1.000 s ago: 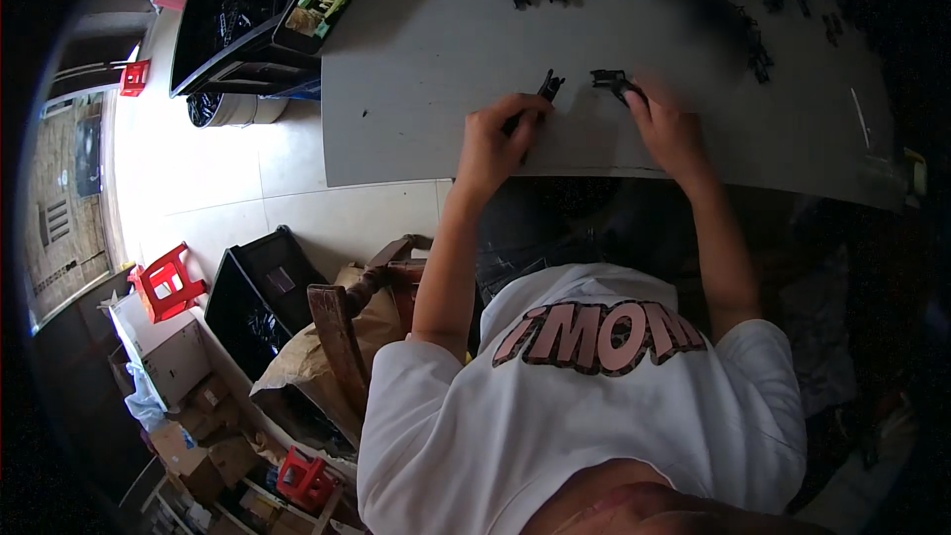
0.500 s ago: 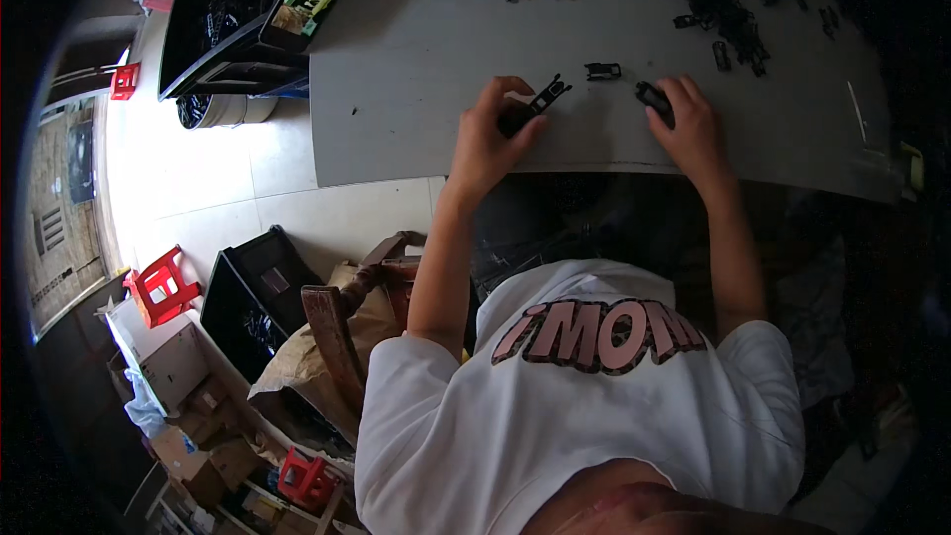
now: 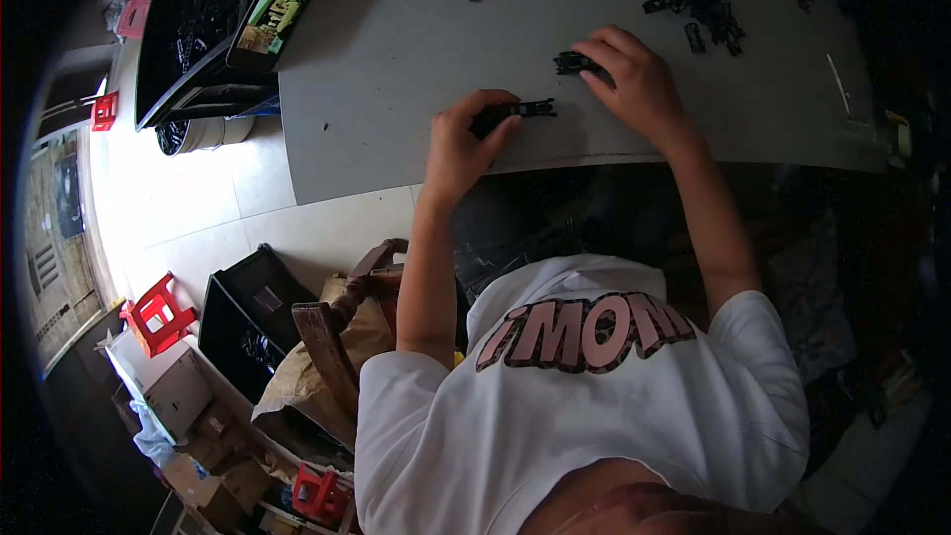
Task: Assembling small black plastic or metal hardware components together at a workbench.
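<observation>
My left hand (image 3: 462,144) is closed round a slim black plastic part (image 3: 536,109) near the table's front edge. The part's forked end sticks out to the right past my thumb and fingers. Farther back, my right hand (image 3: 637,84) curls over another small black plastic part (image 3: 572,63), fingers and thumb gripping its right end. The left end of that part shows beyond my fingertips. My palm hides whatever else may be in the right hand. The two parts are apart from each other.
Heaps of black plastic parts (image 3: 708,0) lie at the back of the grey table (image 3: 386,69). A phone-like screen (image 3: 281,10) leans on a black crate (image 3: 203,89) at the left. Red stools (image 3: 158,315), a wooden chair (image 3: 325,342) and another black crate (image 3: 260,287) stand lower left.
My right hand has moved left and away from me onto the part that lay alone on the table. My left hand has turned its part so the fork points right. The view has shifted slightly.
</observation>
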`<action>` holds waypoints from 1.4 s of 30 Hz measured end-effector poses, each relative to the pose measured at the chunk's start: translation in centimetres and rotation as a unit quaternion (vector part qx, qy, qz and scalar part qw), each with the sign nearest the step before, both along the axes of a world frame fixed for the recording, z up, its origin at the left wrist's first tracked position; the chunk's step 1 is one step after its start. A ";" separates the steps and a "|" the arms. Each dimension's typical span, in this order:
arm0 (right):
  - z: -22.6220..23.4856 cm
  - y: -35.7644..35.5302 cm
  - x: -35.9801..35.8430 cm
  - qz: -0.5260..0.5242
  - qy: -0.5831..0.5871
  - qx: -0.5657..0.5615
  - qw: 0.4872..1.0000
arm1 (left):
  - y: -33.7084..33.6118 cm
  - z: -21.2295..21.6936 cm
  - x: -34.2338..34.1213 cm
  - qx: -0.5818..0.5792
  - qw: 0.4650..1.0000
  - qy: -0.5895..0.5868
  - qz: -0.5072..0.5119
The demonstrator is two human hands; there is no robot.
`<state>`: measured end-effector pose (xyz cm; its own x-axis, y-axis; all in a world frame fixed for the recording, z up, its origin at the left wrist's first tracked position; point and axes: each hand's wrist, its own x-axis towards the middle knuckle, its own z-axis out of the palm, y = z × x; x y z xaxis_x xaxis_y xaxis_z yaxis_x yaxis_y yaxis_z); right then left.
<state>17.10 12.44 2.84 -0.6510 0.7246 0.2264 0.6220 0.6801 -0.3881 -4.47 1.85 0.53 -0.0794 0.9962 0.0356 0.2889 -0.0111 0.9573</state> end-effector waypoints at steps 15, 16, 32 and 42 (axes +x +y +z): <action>1.0 -2.8 -3.0 0.084 0.042 -0.104 0.990 | 0.2 -0.1 0.3 -0.045 0.998 -0.014 0.032; 0.9 -2.9 -3.1 0.090 0.037 -0.076 0.992 | 0.2 -0.2 0.4 -0.044 0.998 -0.014 0.031; 0.3 -7.4 2.3 -0.007 0.141 -0.387 0.911 | -2.8 0.6 4.1 -0.018 0.987 -0.146 -0.071; -4.0 6.5 6.7 -0.191 0.163 -0.123 0.960 | -3.6 1.5 5.8 0.097 0.975 0.132 -0.148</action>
<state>23.84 18.97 -1.13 -0.2510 0.9540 0.1638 0.6255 0.2890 -0.7247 1.33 -1.74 2.02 0.2475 0.9466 0.2069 0.4821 -0.3055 0.8211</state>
